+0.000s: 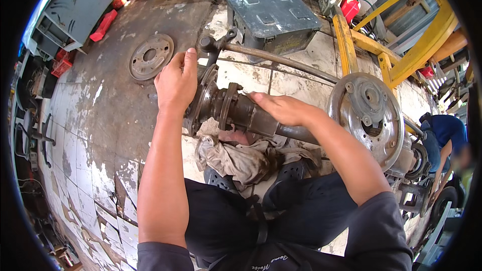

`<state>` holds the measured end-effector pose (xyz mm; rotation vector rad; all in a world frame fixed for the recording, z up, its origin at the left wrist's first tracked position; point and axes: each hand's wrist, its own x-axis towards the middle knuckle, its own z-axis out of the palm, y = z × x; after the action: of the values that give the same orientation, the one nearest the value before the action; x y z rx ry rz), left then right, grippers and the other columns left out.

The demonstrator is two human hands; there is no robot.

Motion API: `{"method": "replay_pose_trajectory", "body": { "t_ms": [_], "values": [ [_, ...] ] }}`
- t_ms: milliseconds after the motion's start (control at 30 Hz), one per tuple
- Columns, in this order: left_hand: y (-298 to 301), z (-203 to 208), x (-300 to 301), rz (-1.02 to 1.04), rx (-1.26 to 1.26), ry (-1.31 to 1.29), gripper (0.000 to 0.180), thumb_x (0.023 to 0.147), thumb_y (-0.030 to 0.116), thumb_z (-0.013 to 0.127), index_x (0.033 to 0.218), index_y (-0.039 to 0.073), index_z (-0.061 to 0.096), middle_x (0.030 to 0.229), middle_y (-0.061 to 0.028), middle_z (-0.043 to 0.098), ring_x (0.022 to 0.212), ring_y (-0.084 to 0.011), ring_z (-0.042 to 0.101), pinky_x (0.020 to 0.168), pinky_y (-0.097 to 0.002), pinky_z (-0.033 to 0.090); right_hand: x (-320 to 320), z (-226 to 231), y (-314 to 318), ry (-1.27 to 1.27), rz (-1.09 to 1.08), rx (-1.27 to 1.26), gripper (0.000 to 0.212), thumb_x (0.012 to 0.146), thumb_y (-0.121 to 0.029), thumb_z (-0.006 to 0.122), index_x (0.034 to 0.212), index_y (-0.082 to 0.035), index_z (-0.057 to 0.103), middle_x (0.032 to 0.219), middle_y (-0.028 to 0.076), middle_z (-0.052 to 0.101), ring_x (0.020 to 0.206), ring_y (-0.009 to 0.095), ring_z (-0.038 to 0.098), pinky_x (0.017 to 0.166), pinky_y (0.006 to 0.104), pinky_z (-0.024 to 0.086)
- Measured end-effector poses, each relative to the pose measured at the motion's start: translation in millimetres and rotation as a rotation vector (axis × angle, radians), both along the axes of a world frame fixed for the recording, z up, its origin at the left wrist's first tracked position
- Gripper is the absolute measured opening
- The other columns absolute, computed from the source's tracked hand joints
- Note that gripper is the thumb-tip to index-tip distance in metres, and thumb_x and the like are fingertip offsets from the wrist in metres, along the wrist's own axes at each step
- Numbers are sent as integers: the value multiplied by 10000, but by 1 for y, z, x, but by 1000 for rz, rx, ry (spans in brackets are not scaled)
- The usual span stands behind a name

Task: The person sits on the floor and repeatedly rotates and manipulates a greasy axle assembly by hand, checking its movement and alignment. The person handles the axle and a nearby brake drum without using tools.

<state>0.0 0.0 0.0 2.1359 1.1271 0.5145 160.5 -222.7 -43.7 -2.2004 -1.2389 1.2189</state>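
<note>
A greasy vehicle axle lies across in front of my knees, with bolted flanges toward its left end. My left hand is at the axle's left end, its thumb pointing up. The other fingers curl over the far side and are mostly hidden. My right hand rests palm down on the axle housing, right of the flange, fingers stretched toward it. A steering tie rod runs along the far side from a ball joint near my left hand. A large round brake backing plate stands at the right end.
A dirty rag lies under the axle by my shoes. Another round plate lies on the floor. Beyond stand a dark lidded box and a yellow frame. A grey cabinet is far left; another person bends over at right.
</note>
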Motion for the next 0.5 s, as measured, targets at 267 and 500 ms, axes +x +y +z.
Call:
{"method": "replay_pose_trajectory", "body": {
  "t_ms": [267,500],
  "values": [
    [-10,2,4,20,-84,50,648,965,625,452,1235,82,679,1202,-164,700,1190,-365,615,1056,-439,413,-13,10,-12,-41,-38,11,943,958,-778,154,1457,-58,501,1452,222,526,1375,355,472,1148,399,347],
    [-6,-8,-2,20,-55,-50,624,976,603,452,1222,77,681,1186,-187,701,1171,-373,627,1041,-433,429,14,4,-23,-4,-9,-110,917,951,-789,130,1422,-134,567,1445,233,528,1373,370,470,1151,392,346]
  ]
}}
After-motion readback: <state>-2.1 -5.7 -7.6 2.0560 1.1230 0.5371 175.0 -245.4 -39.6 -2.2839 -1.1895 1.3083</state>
